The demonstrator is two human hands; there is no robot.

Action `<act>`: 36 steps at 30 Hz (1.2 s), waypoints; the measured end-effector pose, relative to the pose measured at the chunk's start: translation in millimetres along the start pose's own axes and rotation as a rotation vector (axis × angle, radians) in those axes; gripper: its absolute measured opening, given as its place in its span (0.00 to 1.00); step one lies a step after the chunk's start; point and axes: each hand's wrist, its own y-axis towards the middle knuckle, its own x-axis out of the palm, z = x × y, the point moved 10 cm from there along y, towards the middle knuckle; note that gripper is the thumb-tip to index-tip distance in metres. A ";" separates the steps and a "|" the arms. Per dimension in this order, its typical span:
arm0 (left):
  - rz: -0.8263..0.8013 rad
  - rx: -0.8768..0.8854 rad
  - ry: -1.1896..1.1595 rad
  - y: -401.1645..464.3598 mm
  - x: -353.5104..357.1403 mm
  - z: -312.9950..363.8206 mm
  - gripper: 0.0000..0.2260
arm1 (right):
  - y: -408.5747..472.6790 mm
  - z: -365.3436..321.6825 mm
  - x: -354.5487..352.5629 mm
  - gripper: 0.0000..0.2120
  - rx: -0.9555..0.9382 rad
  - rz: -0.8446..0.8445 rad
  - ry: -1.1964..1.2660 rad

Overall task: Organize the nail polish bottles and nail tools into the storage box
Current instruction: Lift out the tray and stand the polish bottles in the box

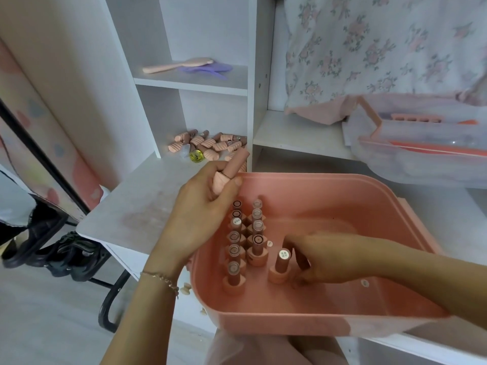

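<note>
Holding one nail polish bottle (228,172) in my left hand (203,206), fingers curled round it, just over the back-left rim of the pink storage box (290,316); cap tilts up and away from the box. Inside the box: two rows of upright bottles (246,238) along its left wall, right half bare. My right hand (324,256) pinches another upright bottle (280,267) beside the rows. Loose bottles (208,143) lie behind the box.

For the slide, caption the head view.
Left hand grips a pink nail polish bottle; right hand arranges upright bottles in pink plastic storage box.
</note>
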 end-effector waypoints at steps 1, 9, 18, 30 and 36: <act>-0.001 -0.001 -0.002 -0.3 0.1 -0.1 0.04 | 1.5 -0.4 5.1 0.16 0.005 -0.012 0.041; -0.014 -0.007 -0.003 -1.8 1.7 1.3 0.03 | 5.6 -5.2 7.3 0.09 0.040 0.131 0.219; -0.021 -0.005 0.027 -3.1 1.1 2.7 0.06 | 12.5 -2.4 8.9 0.10 0.125 0.189 0.419; -0.019 -0.007 0.005 -2.7 0.6 4.4 0.08 | 17.5 -5.7 12.7 0.08 0.130 0.208 0.536; -0.018 0.000 0.010 -3.0 0.7 5.7 0.07 | 18.7 -5.8 14.5 0.08 0.141 0.215 0.588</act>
